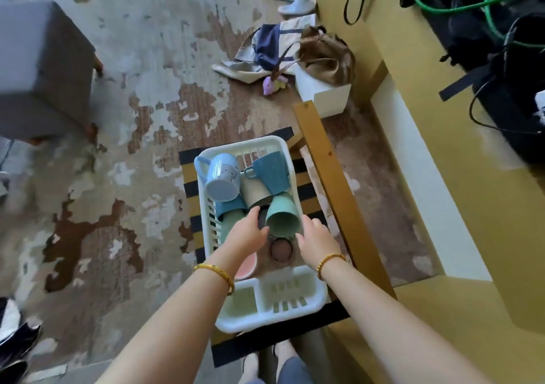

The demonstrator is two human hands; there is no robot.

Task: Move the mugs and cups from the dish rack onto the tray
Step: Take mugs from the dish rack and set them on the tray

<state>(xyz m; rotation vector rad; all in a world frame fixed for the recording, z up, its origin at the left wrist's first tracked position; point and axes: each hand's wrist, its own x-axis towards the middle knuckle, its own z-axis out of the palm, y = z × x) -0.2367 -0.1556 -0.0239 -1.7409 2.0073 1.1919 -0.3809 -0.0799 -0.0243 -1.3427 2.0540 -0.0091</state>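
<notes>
Head view, looking down: white plastic dish rack (206, 194) on striped mat, piled with upturned mugs. No tray visible. Left hand (247, 233) and right hand (314, 240) reach in from below, either side of mint-green ceramic cup (283, 218) lying tilted atop pile. Fingers of both hands loosely spread, at or near cup's sides; firm grip not evident, contact unclear. Best approach, likely: cradle cup from both sides, lift straight up, avoid knocking light-blue handled mug (221, 178) and teal mug (272, 172). Forearms extended, wrists angled inward.
</notes>
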